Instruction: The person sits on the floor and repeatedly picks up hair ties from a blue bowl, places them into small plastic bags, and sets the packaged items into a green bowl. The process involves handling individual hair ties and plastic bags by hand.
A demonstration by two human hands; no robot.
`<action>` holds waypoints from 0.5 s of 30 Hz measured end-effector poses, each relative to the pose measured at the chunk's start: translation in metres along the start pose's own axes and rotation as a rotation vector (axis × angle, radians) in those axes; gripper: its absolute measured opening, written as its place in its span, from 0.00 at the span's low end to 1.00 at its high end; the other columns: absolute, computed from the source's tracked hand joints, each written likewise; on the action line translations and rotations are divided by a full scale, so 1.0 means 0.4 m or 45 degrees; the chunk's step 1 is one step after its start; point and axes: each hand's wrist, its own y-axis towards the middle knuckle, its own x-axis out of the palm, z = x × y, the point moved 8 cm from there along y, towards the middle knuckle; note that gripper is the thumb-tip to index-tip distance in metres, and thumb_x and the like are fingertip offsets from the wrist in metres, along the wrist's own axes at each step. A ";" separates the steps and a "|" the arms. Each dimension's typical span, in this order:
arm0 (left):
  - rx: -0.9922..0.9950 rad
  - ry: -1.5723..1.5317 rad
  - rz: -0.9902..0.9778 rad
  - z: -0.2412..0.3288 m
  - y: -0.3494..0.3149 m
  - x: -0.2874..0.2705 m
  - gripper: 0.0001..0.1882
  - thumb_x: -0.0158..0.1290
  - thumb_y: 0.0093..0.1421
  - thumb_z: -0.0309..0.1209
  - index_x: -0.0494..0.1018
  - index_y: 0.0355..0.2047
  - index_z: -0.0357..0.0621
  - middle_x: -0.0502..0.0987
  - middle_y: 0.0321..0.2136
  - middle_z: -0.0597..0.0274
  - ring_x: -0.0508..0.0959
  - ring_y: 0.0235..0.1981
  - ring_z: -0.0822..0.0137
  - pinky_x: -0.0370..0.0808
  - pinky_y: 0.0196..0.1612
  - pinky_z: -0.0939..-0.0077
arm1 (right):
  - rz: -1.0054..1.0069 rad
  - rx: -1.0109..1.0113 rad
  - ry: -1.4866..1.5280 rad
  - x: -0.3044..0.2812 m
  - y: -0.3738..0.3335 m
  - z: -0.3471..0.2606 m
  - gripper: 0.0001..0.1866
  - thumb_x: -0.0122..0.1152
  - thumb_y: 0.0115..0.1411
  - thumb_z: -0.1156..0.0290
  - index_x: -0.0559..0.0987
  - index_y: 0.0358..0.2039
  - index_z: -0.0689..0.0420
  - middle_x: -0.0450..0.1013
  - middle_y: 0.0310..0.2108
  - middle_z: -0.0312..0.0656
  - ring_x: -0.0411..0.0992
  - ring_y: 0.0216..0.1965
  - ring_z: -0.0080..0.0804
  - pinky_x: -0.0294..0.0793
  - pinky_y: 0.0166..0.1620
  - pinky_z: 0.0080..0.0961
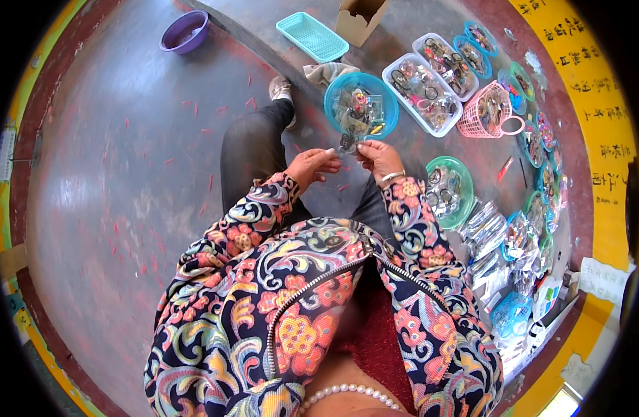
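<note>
Over the near edge of a blue plastic basin, my two hands come together at a small clear plastic bag with something dark inside. My right hand pinches the bag's right side between thumb and fingers. On its left side, the fingertips of my left hand are pressed together at the edge of the bag, the other fingers loosely curled. The exact item in the bag is too small to name. Inside the basin lie several clear packets with small colourful pieces.
A green basin of packets stands by my right forearm. Beyond are white trays, a pink basket, a turquoise basket and a cardboard box. A purple basin sits far left; silvery packets lie at right.
</note>
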 end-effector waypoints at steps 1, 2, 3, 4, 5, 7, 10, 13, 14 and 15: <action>0.003 -0.015 -0.048 0.006 -0.003 0.010 0.16 0.47 0.55 0.41 0.67 0.36 0.42 0.74 0.30 0.60 0.74 0.33 0.70 0.65 0.26 0.82 | 0.041 -0.010 -0.009 0.001 -0.018 0.017 0.06 0.57 0.49 0.69 0.75 0.28 0.56 0.72 0.21 0.32 0.66 0.21 0.16 0.59 0.22 0.12; -0.024 0.003 -0.074 0.004 -0.003 0.015 0.16 0.48 0.55 0.41 0.67 0.36 0.42 0.75 0.31 0.60 0.74 0.33 0.70 0.65 0.26 0.82 | 0.081 -0.021 -0.019 0.001 -0.034 0.033 0.06 0.57 0.49 0.68 0.75 0.28 0.55 0.72 0.21 0.32 0.66 0.21 0.16 0.59 0.22 0.12; -0.032 0.038 -0.092 -0.001 0.000 0.016 0.15 0.48 0.55 0.40 0.67 0.36 0.42 0.75 0.31 0.61 0.74 0.33 0.70 0.65 0.26 0.82 | 0.121 -0.031 -0.028 0.002 -0.044 0.045 0.06 0.57 0.49 0.68 0.75 0.27 0.55 0.72 0.21 0.32 0.66 0.21 0.15 0.59 0.23 0.12; -0.039 0.074 -0.109 -0.007 0.004 0.017 0.14 0.48 0.55 0.39 0.67 0.36 0.42 0.75 0.31 0.61 0.75 0.33 0.70 0.66 0.26 0.82 | 0.143 -0.072 -0.043 0.009 -0.052 0.049 0.06 0.57 0.49 0.69 0.75 0.27 0.56 0.71 0.21 0.32 0.66 0.20 0.15 0.59 0.22 0.12; -0.045 0.110 -0.127 -0.014 0.005 0.017 0.14 0.48 0.55 0.39 0.67 0.35 0.42 0.75 0.30 0.61 0.75 0.33 0.70 0.66 0.26 0.82 | 0.157 -0.092 -0.066 0.016 -0.059 0.055 0.06 0.57 0.48 0.69 0.75 0.26 0.57 0.71 0.20 0.32 0.65 0.20 0.15 0.60 0.22 0.13; -0.029 0.130 -0.164 -0.017 0.009 0.017 0.12 0.48 0.55 0.36 0.68 0.35 0.41 0.75 0.30 0.61 0.75 0.31 0.72 0.66 0.25 0.84 | 0.181 -0.145 -0.117 0.028 -0.064 0.058 0.06 0.57 0.48 0.70 0.75 0.26 0.58 0.71 0.20 0.32 0.65 0.20 0.15 0.60 0.21 0.13; -0.008 0.167 -0.180 -0.032 0.024 0.002 0.11 0.49 0.54 0.34 0.68 0.34 0.41 0.75 0.30 0.61 0.75 0.31 0.73 0.66 0.24 0.85 | 0.184 -0.158 -0.141 0.037 -0.063 0.067 0.06 0.58 0.47 0.71 0.76 0.26 0.58 0.71 0.19 0.31 0.63 0.18 0.15 0.60 0.21 0.12; -0.001 0.120 -0.176 -0.033 0.028 -0.004 0.11 0.50 0.54 0.33 0.68 0.34 0.40 0.75 0.30 0.61 0.75 0.31 0.73 0.66 0.24 0.86 | 0.111 -0.140 -0.183 0.038 -0.055 0.080 0.06 0.59 0.46 0.71 0.76 0.25 0.58 0.70 0.19 0.31 0.61 0.17 0.15 0.60 0.20 0.13; -0.004 0.083 -0.171 -0.033 0.029 -0.003 0.10 0.50 0.53 0.32 0.68 0.34 0.40 0.75 0.30 0.61 0.75 0.31 0.72 0.67 0.24 0.85 | 0.080 -0.129 -0.194 0.037 -0.051 0.086 0.06 0.60 0.46 0.71 0.76 0.25 0.57 0.70 0.19 0.31 0.60 0.17 0.15 0.60 0.19 0.13; -0.008 0.046 -0.166 -0.032 0.028 -0.002 0.10 0.50 0.53 0.31 0.68 0.34 0.40 0.75 0.30 0.61 0.75 0.30 0.72 0.68 0.24 0.85 | 0.062 -0.144 -0.211 0.038 -0.047 0.090 0.06 0.60 0.45 0.71 0.75 0.25 0.57 0.70 0.19 0.31 0.60 0.17 0.15 0.60 0.18 0.14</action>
